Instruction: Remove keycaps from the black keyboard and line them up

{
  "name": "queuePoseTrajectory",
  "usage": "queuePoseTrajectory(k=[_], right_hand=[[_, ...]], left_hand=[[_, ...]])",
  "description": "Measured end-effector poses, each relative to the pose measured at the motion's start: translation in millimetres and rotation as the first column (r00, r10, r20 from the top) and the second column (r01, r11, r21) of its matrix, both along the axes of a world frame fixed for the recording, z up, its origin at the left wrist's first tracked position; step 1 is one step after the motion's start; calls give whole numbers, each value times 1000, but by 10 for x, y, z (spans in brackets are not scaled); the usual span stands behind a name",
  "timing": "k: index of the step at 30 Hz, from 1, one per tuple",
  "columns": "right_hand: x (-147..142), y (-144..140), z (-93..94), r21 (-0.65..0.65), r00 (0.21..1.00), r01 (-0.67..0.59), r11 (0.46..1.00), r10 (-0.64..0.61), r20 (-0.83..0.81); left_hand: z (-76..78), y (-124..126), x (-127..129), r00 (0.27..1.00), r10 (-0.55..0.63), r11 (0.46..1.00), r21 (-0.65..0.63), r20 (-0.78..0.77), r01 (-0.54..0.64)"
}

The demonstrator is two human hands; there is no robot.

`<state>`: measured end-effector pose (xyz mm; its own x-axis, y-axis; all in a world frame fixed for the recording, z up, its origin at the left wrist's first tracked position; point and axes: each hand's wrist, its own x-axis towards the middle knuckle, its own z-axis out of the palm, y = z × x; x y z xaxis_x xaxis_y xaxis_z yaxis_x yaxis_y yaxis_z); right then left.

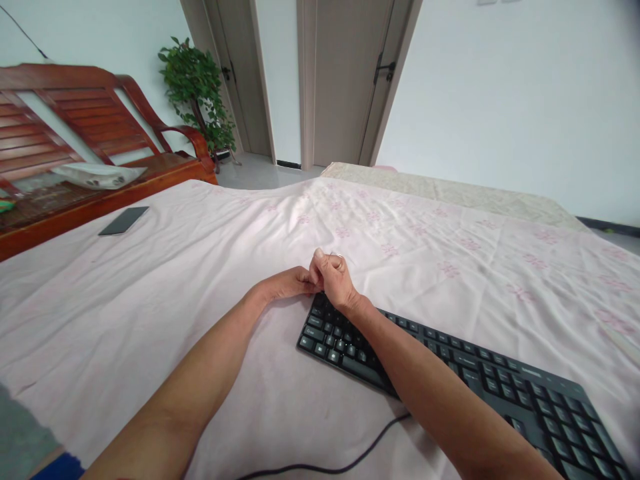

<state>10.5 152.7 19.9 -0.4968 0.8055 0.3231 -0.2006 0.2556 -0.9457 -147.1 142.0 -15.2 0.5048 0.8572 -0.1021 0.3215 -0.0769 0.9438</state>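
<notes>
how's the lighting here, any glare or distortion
Head view: soft light with a faint shadow beside the right forearm; head view: small glints on the keyboard, sheen on the wooden bench; head view: door frames splay toward the top, suggesting wide-angle distortion.

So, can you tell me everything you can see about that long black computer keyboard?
The long black computer keyboard looks like plastic, with rows of black keys marked in white and a number pad toward its right end. It lies keys up, slanting across the pale pink flowered cloth, its near right corner cut off by the picture. The bare right forearm crosses over it, hiding some keys. The left hand and right hand meet at its far left corner; whether they touch it is hard to tell.
</notes>
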Motion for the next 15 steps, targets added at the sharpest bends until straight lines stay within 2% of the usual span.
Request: queuePoseTrajectory(k=[5,7,11,13,15], right_hand=[[56,28,-151,-123,987,72,990,-89,-136],[77,15,-159,-111,985,76,991,-92,-148],[62,-32,-61,19,1000,2,1000,-1,-27],[22,-42,-3,26,998,-41,999,40,40],[-29,-40,35,16,991,-95,995,93,92]], left_hand=[[52,4,9,999,-25,994,-109,43,29],[44,12,-3,997,-29,993,-111,66,36],[7,17,-26,996,11,999,-51,83,-6],[-7,9,-15,997,32,999,-39,64,-30],[-16,-3,9,985,162,987,7,62,-162]])
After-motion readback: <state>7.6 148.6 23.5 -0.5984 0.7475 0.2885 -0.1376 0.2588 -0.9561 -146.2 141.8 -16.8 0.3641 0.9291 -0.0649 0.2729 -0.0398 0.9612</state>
